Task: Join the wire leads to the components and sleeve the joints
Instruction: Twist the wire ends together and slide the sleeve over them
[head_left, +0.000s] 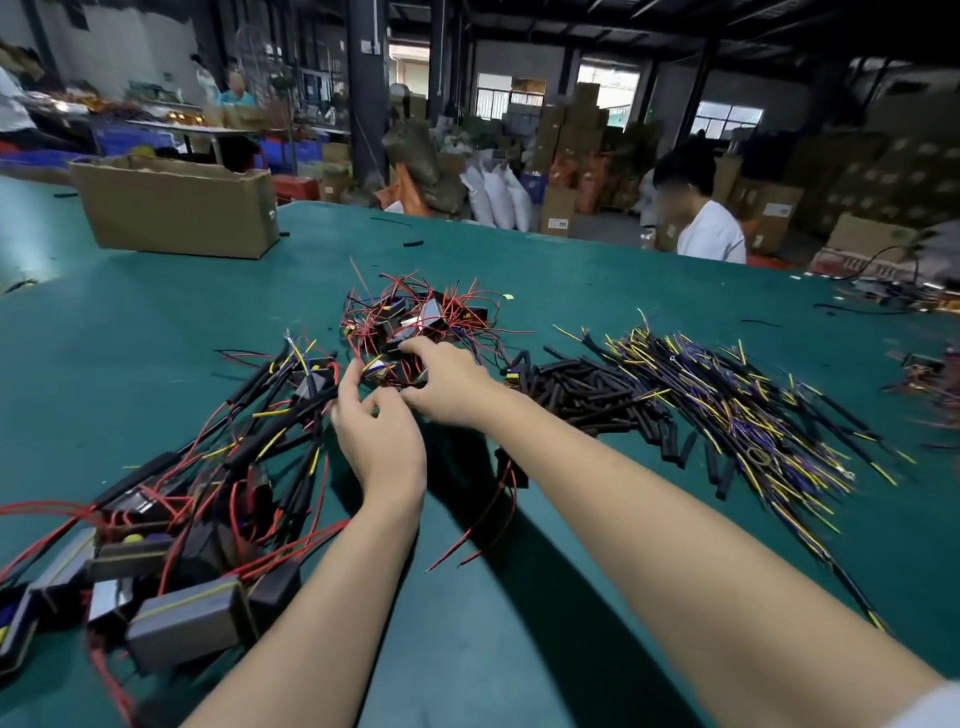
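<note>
A heap of small black components with red leads (415, 317) lies mid-table. Both hands reach into its near edge. My left hand (379, 436) has its fingers curled around a small component with a copper coil (383, 370). My right hand (447, 382) curls over the same spot, fingertips among the red leads; what it pinches is hidden. Short black sleeves (587, 395) lie to the right, then a spread of yellow, blue and black wire leads (748, 415). Finished pieces with sleeved joints (182, 509) are piled at the near left.
An open cardboard box (176, 208) stands at the far left of the green table (519, 597). A person in white (706, 228) sits at the far edge. More wires and parts (904, 301) lie at the far right.
</note>
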